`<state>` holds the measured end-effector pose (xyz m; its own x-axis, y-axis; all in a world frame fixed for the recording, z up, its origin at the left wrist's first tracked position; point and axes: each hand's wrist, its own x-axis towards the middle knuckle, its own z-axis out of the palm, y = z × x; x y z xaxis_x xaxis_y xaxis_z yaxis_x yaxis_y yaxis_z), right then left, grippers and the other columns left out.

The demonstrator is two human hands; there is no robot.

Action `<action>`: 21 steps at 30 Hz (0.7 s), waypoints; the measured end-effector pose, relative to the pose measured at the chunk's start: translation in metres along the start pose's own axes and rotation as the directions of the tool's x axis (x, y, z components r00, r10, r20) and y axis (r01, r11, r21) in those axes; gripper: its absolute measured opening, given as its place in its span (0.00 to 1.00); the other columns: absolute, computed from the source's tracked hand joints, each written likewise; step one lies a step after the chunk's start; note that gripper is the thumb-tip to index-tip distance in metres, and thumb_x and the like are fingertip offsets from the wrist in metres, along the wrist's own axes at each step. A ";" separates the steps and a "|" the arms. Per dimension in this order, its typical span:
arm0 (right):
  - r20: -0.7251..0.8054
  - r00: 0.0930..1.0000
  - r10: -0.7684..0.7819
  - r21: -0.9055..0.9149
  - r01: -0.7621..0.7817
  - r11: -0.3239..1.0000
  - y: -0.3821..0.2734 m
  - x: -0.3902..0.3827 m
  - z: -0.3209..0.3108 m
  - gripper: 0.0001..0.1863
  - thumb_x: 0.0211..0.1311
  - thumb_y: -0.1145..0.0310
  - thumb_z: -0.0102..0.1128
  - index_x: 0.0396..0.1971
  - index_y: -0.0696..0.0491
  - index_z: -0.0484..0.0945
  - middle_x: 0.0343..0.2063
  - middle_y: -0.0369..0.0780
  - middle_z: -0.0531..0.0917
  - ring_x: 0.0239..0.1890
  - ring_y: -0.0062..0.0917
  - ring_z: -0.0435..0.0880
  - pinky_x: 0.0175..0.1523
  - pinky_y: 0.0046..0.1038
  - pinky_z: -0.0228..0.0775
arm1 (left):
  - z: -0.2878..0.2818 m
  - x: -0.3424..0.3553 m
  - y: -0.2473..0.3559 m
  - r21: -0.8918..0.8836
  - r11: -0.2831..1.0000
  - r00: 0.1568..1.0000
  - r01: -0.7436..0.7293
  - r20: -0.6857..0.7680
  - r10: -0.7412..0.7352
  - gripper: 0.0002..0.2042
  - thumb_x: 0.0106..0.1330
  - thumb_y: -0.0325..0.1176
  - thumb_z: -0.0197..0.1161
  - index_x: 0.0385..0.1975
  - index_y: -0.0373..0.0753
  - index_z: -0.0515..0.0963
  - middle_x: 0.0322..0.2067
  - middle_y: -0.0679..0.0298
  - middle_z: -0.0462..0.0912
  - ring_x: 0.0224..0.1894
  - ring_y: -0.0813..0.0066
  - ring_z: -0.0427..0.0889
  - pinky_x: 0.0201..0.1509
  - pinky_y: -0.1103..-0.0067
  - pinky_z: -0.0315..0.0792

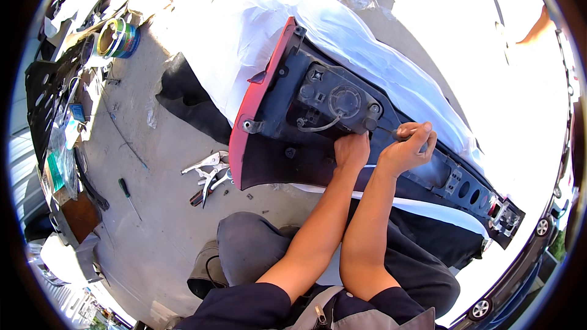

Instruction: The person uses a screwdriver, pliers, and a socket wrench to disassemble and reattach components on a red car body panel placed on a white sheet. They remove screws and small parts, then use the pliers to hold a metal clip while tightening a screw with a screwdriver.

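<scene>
two hands working at 12 o'clock from lap: left hand pressing flat, fingers together, on one red-edged bumper panel; right hand pinching thin tool. pliers cluster and one screwdriver lying at 9 o'clock on concrete floor, open room around them. two tape rolls lying far at 10 o'clock.

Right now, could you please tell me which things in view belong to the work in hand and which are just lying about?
In hand:
- red car panel with black plastic back
- slim dark tool in right hand
- left hand pressed on the panel

Lying about:
- silver locking pliers
- green-handled screwdriver
- tape rolls
- white sheet
</scene>
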<state>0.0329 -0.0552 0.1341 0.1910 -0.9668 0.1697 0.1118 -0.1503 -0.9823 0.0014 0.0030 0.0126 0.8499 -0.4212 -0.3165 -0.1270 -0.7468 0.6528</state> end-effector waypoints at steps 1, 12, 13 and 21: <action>0.042 0.999 0.001 -0.028 0.001 1.000 0.000 -0.003 -0.002 0.21 0.71 0.59 0.59 0.19 0.52 0.66 0.13 0.36 0.71 0.18 0.19 0.67 0.28 0.23 0.61 | -0.001 0.000 -0.003 0.019 1.000 1.000 0.014 0.027 -0.015 0.12 0.72 0.41 0.54 0.34 0.40 0.80 0.24 0.52 0.85 0.27 0.51 0.85 0.34 0.58 0.77; 0.289 0.957 0.029 0.453 -0.163 0.877 -0.094 0.069 -0.010 0.21 0.76 0.56 0.48 0.22 0.50 0.66 0.16 0.36 0.70 0.22 0.23 0.67 0.35 0.29 0.63 | -0.067 -0.036 0.007 0.215 0.871 0.898 -0.441 0.094 0.431 0.11 0.69 0.40 0.59 0.41 0.41 0.80 0.33 0.60 0.86 0.39 0.60 0.85 0.50 0.63 0.74; 0.334 0.942 0.024 0.513 -0.203 0.834 -0.101 0.073 -0.001 0.21 0.77 0.56 0.47 0.23 0.50 0.65 0.17 0.36 0.70 0.23 0.23 0.67 0.36 0.30 0.63 | -0.084 -0.040 0.014 0.181 0.884 0.897 -0.431 0.192 0.398 0.10 0.69 0.40 0.59 0.41 0.41 0.80 0.32 0.60 0.86 0.38 0.60 0.84 0.49 0.63 0.74; 0.724 0.689 -0.034 0.405 -0.385 0.830 -0.095 0.016 0.141 0.19 0.75 0.60 0.52 0.23 0.55 0.70 0.18 0.39 0.75 0.22 0.22 0.74 0.33 0.26 0.67 | -0.212 -0.033 0.008 -0.140 0.956 0.903 -0.258 -0.387 0.187 0.05 0.68 0.33 0.62 0.36 0.39 0.81 0.28 0.55 0.85 0.30 0.55 0.84 0.33 0.69 0.75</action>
<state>0.1633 -0.0271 0.2413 0.8341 -0.5110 0.2078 0.4140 0.3309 -0.8480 0.0810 0.1200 0.1734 0.9415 -0.3210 0.1027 -0.2693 -0.5331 0.8021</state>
